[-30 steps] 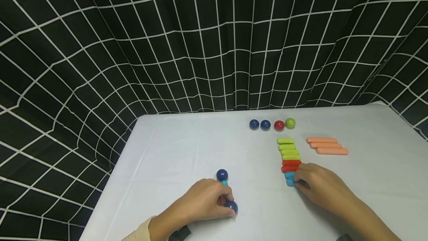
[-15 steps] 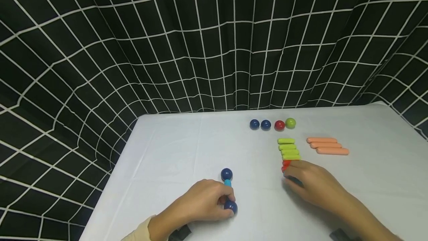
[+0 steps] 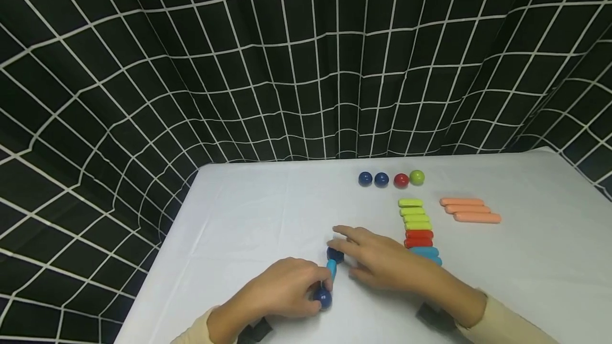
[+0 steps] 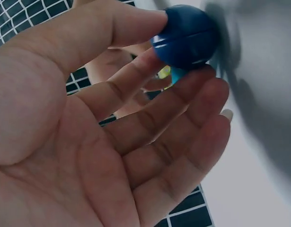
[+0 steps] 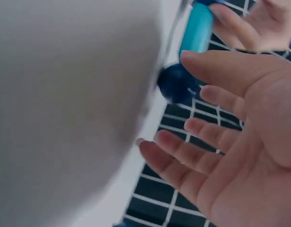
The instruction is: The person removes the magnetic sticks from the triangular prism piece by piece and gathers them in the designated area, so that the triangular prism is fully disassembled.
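Two dark blue balls are joined by a light-blue stick (image 3: 332,267) near the front of the table. My left hand (image 3: 287,286) pinches the near ball (image 3: 323,298) between thumb and fingers; the left wrist view shows this same ball (image 4: 188,35) close up. My right hand (image 3: 384,261) reaches over the far ball (image 3: 334,255) with its fingers spread and extended. In the right wrist view the thumb tip overlaps the place where the stick meets that far ball (image 5: 176,85), and the other fingers hold nothing.
A column of short sticks stands right of centre: several lime ones (image 3: 416,218), red ones (image 3: 418,239) and light-blue ones (image 3: 425,252) partly behind the right forearm. Orange sticks (image 3: 470,210) lie farther right. Blue, red (image 3: 401,180) and green balls line the back. A black gridded curtain (image 3: 306,68) surrounds the table.
My right hand has left the light-blue sticks and moved left to the far ball, its fingers spreading. The joined piece has swung, its far end shifting right, while my left hand keeps the near ball.
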Tool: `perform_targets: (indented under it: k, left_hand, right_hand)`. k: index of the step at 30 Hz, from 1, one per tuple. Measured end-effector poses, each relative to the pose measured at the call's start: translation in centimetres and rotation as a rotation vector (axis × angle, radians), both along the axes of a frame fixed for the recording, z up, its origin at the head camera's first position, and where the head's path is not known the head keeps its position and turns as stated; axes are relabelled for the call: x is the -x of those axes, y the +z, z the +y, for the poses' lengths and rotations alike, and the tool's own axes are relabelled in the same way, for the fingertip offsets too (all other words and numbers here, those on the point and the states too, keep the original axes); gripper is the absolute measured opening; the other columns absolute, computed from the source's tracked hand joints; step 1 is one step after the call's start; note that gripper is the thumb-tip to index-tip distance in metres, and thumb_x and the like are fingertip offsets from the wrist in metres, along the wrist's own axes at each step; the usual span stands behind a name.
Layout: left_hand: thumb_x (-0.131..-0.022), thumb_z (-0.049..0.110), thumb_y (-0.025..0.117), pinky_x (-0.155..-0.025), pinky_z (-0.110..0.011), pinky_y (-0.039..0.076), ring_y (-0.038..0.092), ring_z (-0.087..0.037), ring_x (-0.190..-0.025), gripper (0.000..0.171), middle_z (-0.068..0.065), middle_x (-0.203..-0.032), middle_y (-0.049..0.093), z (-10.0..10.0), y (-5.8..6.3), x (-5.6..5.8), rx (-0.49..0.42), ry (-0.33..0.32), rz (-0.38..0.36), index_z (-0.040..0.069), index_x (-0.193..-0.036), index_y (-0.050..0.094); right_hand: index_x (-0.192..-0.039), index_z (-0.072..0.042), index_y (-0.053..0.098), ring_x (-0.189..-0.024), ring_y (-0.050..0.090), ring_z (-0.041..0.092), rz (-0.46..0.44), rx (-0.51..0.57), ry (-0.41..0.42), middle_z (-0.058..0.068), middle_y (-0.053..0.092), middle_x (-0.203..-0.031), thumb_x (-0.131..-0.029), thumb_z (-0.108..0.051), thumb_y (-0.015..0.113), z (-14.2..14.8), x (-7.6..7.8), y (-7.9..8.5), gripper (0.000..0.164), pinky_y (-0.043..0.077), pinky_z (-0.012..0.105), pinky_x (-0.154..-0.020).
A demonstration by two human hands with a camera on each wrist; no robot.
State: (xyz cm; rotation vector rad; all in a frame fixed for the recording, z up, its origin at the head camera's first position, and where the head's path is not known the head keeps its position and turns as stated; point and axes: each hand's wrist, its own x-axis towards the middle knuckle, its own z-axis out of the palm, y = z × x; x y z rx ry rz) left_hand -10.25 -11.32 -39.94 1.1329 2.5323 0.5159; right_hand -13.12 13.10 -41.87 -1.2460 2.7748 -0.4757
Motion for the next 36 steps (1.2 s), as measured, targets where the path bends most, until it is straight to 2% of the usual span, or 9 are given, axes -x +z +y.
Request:
perform_targets:
  k: [2,4,7,10,14,17,22,36]
  left_hand:
    - [-0.08,0.015,0.08,-0.062,-0.016,0.042,0.047,0.003,-0.064,0.022,0.02,-0.074,0.055,-0.3,0.1,0.2,0.014,0.007,0.0,0.023,-0.099,0.073]
    - [-0.079,0.014,0.079,-0.064,-0.018,0.042,0.048,0.002,-0.066,0.022,0.02,-0.076,0.055,-0.6,0.3,0.3,0.029,0.027,0.003,0.024,-0.098,0.072]
    - [-0.08,0.014,0.077,-0.06,-0.019,0.041,0.047,-0.001,-0.065,0.019,0.017,-0.076,0.055,-0.9,0.4,0.5,0.041,0.084,-0.001,0.021,-0.095,0.069]
    - [-0.081,0.02,0.078,-0.055,-0.021,0.039,0.046,-0.002,-0.061,0.02,0.015,-0.074,0.055,-0.7,0.1,0.7,0.035,0.156,0.023,0.018,-0.096,0.065]
    - [-0.082,0.027,0.081,-0.051,-0.021,0.039,0.047,-0.002,-0.057,0.025,0.013,-0.072,0.057,-0.3,-0.7,1.1,0.027,0.226,0.079,0.014,-0.099,0.068]
    - [-0.083,0.026,0.082,-0.052,-0.021,0.041,0.047,-0.001,-0.056,0.02,0.014,-0.07,0.059,-0.2,-1.0,1.3,0.028,0.239,0.105,0.013,-0.095,0.073]
    - [-0.083,0.023,0.082,-0.053,-0.02,0.041,0.047,-0.001,-0.054,0.012,0.013,-0.069,0.062,-0.2,-1.2,1.6,0.013,0.231,0.116,0.014,-0.086,0.075]
    - [-0.081,0.022,0.083,-0.051,-0.019,0.041,0.048,0.0,-0.054,0.012,0.009,-0.072,0.067,-0.2,-1.2,1.8,0.003,0.22,0.133,0.013,-0.086,0.077]
  right_hand:
    - [-0.138,-0.02,0.059,-0.125,0.055,0.02,-0.001,-0.002,0.041,0.005,0.053,-0.143,-0.089,-0.02,0.076,-0.6,0.2,-0.2,0.052,0.052,0.04,-0.095]
    - [-0.132,-0.018,0.064,-0.113,0.06,0.015,0.017,0.014,0.061,0.001,0.061,-0.129,-0.089,-0.016,0.076,-1.0,0.3,-0.3,0.044,0.053,0.036,-0.092]
    - [-0.12,-0.017,0.07,-0.091,0.06,0.008,0.024,0.039,0.044,-0.006,0.064,-0.106,-0.087,-0.016,0.078,-1.2,0.3,-0.1,0.034,0.055,0.03,-0.083]
    - [-0.114,-0.017,0.072,-0.079,0.055,0.002,-0.014,0.042,0.018,-0.011,0.061,-0.094,-0.086,-0.02,0.08,-1.2,0.2,0.1,0.03,0.054,0.025,-0.076]
    - [-0.114,-0.017,0.071,-0.076,0.052,0.0,-0.048,0.015,0.006,-0.013,0.059,-0.092,-0.087,-0.028,0.079,-1.0,0.0,0.1,0.031,0.053,0.025,-0.073]
    - [-0.114,-0.016,0.071,-0.079,0.054,0.0,-0.043,0.013,-0.005,-0.013,0.061,-0.093,-0.086,-0.031,0.079,-0.9,-0.2,0.0,0.033,0.053,0.026,-0.074]
    - [-0.113,-0.015,0.072,-0.081,0.056,0.0,-0.061,0.018,-0.01,-0.012,0.066,-0.095,-0.083,-0.033,0.083,-1.1,-0.1,-0.1,0.036,0.054,0.027,-0.077]
    - [-0.11,-0.013,0.074,-0.081,0.059,-0.001,-0.132,0.065,0.003,-0.011,0.069,-0.097,-0.083,-0.028,0.084,-1.1,-0.1,0.1,0.032,0.055,0.027,-0.081]
